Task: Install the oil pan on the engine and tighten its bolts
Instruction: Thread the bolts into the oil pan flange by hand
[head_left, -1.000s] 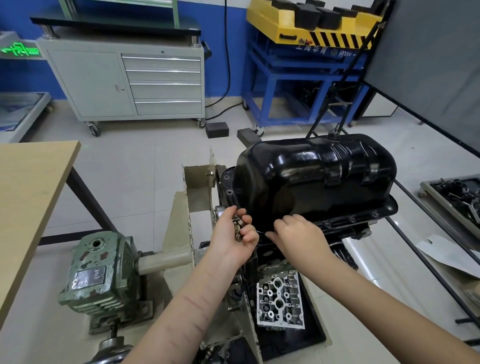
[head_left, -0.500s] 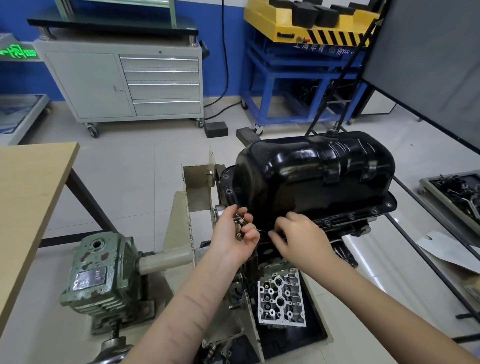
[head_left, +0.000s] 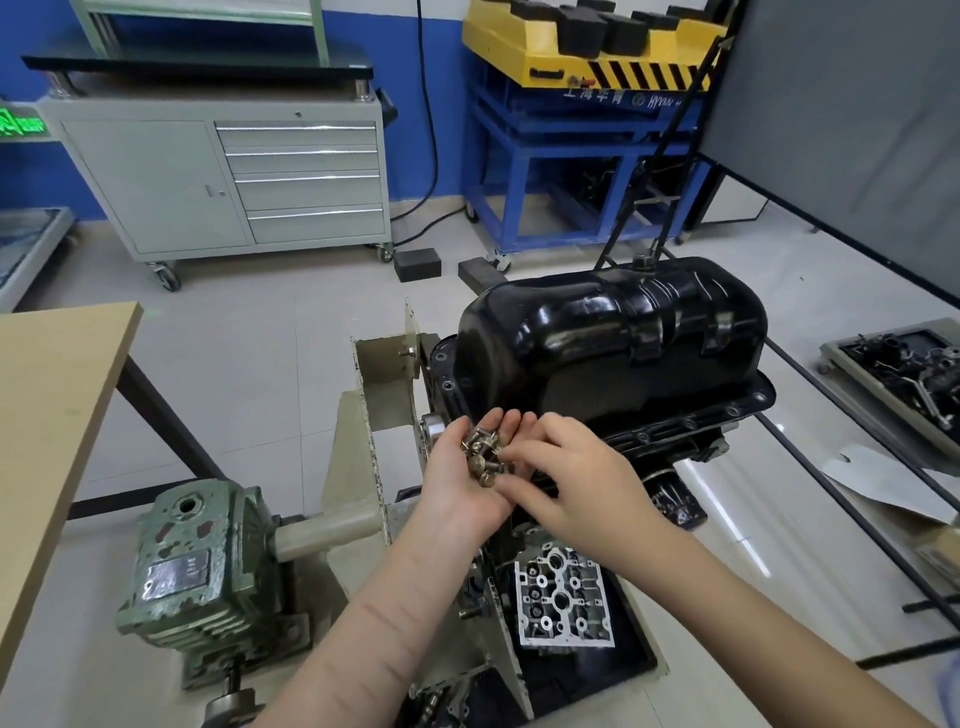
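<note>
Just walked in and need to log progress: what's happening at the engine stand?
A person is fitting the black oil pan, which sits on the engine on the stand. Their left hand cups a small pile of bolts, and the right hand is reaching in with its fingers to pick one. Several flange holes look unfilled.

The black oil pan sits upside-down on the engine in its stand, flange down, with bolt holes showing along its near edge. Just in front of the pan's near left corner, the left hand is cupped palm-up with a small heap of bolts in it, and the right hand reaches in from the pan's side, its fingertips on the heap. Below the pan lies a cylinder head on a dark tray, left of the pan a green gearbox on the stand's shaft, and behind the pan a grey tool cabinet and a blue cart.
</note>
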